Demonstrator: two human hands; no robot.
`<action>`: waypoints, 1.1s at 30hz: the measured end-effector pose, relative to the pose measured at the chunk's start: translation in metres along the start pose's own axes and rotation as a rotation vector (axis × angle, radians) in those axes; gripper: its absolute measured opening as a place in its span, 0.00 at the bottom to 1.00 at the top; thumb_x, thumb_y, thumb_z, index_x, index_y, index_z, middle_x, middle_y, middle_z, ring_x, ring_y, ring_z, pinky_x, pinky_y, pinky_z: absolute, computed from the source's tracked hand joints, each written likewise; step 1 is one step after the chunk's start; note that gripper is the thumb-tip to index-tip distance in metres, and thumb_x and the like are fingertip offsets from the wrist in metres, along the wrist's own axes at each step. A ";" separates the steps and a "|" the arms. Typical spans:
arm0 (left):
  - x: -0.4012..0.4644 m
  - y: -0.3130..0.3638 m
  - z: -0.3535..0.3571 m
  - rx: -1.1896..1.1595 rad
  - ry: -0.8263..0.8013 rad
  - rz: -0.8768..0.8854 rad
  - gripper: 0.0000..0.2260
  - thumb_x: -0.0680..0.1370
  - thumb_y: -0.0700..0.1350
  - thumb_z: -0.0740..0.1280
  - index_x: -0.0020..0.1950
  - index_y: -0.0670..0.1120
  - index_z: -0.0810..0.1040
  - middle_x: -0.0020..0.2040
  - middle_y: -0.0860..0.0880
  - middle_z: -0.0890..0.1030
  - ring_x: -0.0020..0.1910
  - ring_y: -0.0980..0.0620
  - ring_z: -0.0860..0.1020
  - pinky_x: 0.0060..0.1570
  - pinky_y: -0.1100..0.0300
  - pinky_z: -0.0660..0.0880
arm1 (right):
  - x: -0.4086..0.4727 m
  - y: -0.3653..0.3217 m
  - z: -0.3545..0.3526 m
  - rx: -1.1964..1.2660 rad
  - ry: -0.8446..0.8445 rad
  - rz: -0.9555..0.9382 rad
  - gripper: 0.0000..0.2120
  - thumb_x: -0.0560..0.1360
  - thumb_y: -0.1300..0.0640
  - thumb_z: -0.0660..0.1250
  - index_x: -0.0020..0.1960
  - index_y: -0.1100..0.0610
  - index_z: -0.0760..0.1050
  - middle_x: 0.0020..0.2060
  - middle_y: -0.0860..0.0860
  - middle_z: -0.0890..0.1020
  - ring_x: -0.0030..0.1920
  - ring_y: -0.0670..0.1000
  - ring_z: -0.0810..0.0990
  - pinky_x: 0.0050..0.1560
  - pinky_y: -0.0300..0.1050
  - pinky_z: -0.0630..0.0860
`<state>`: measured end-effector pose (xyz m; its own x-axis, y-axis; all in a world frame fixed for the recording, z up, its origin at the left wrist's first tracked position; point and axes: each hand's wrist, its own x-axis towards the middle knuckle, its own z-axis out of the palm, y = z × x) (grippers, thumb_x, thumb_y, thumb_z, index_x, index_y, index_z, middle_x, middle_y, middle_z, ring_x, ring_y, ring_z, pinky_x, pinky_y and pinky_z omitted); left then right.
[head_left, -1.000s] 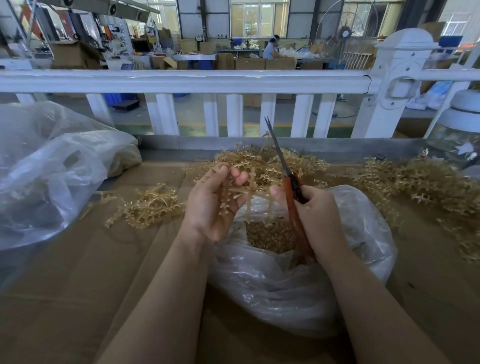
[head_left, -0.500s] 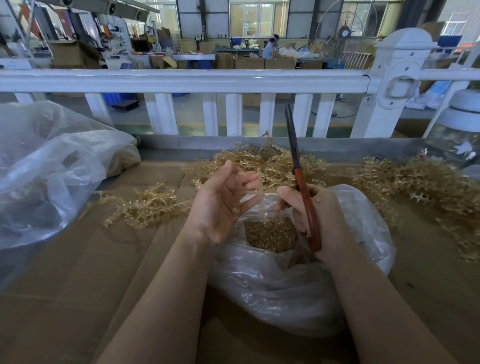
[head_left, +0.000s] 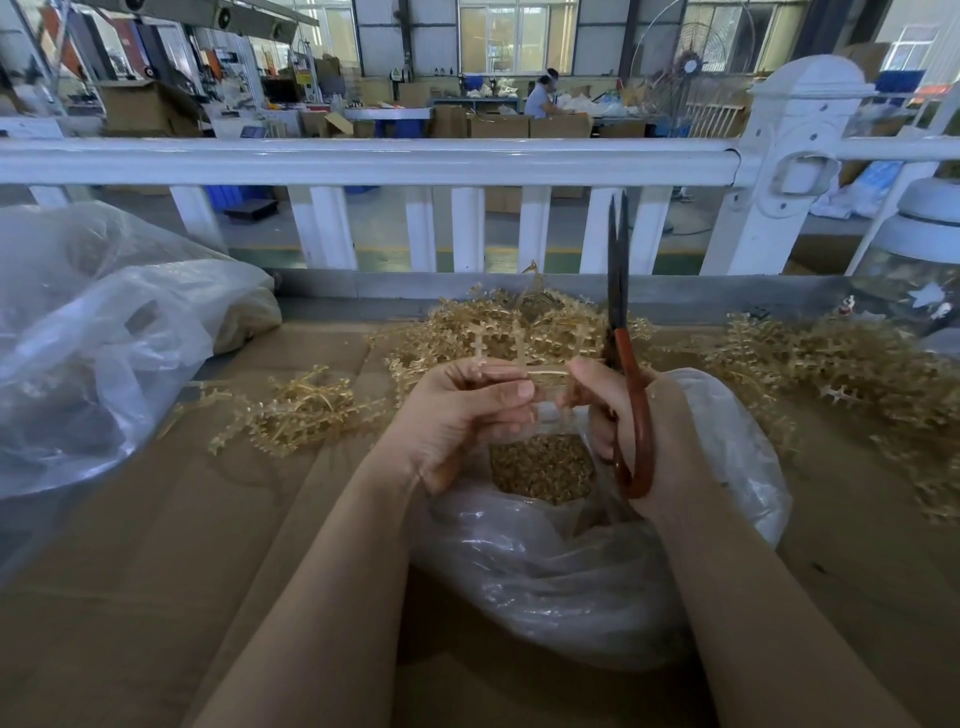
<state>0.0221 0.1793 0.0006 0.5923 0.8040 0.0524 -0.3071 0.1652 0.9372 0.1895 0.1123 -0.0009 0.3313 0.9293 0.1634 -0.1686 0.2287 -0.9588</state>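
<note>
- Because the open-mouthed clear bag (head_left: 571, 571) sits nearest the body on the cardboard-covered table (head_left: 156, 571), trimmed parts can drop straight onto the gold pieces (head_left: 543, 467) already inside it.
- Directly above the bag mouth, the left hand (head_left: 457, 415) pinches one end of a gold sprue strip (head_left: 545, 375) with curled fingers. The strip is level and spans the gap to the right hand (head_left: 660, 415).
- The right thumb and forefinger nip the other end of the strip, and the remaining fingers wrap the red handle of the scissors (head_left: 617, 270). The blades point upward, nearly closed and parked clear of the strip. Judgement: this is positioning of the strip, not a cut.
- Open table lies to the left of the forearms. To the right, the bag bulges close to the right wrist.
- Beyond the hands, uncut sprue stock (head_left: 519, 322) is heaped within reach. A smaller cluster (head_left: 301, 410) lies to the left and a broad heap (head_left: 831, 374) to the right.
- A large filled bag (head_left: 93, 338) occupies the far-left corner.
- A metal lip (head_left: 363, 286) and a white railing (head_left: 363, 161) bound the far edge and limit forward travel.
</note>
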 end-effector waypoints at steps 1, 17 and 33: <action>0.000 0.001 0.000 -0.017 0.020 0.014 0.08 0.64 0.39 0.76 0.42 0.44 0.85 0.41 0.44 0.86 0.35 0.53 0.84 0.38 0.62 0.82 | 0.001 0.000 -0.001 0.026 0.004 -0.002 0.11 0.76 0.57 0.71 0.40 0.63 0.78 0.34 0.57 0.81 0.19 0.46 0.67 0.19 0.36 0.62; -0.001 0.015 -0.031 -0.090 0.586 0.296 0.14 0.71 0.40 0.75 0.55 0.41 0.79 0.43 0.45 0.84 0.37 0.53 0.82 0.35 0.64 0.78 | 0.002 0.013 0.001 -0.769 0.246 -0.174 0.13 0.76 0.49 0.72 0.34 0.50 0.77 0.27 0.45 0.79 0.29 0.43 0.77 0.28 0.34 0.68; -0.004 0.012 -0.080 0.801 1.530 -0.167 0.27 0.75 0.41 0.67 0.71 0.39 0.62 0.73 0.36 0.67 0.71 0.38 0.65 0.68 0.45 0.60 | 0.001 0.017 0.003 -1.134 0.198 -0.180 0.19 0.77 0.37 0.64 0.40 0.52 0.79 0.29 0.44 0.76 0.31 0.42 0.73 0.29 0.39 0.66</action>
<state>-0.0434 0.2241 -0.0155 -0.7527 0.6571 0.0416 0.3748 0.3757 0.8475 0.1843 0.1176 -0.0166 0.4217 0.8254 0.3754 0.7893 -0.1304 -0.6001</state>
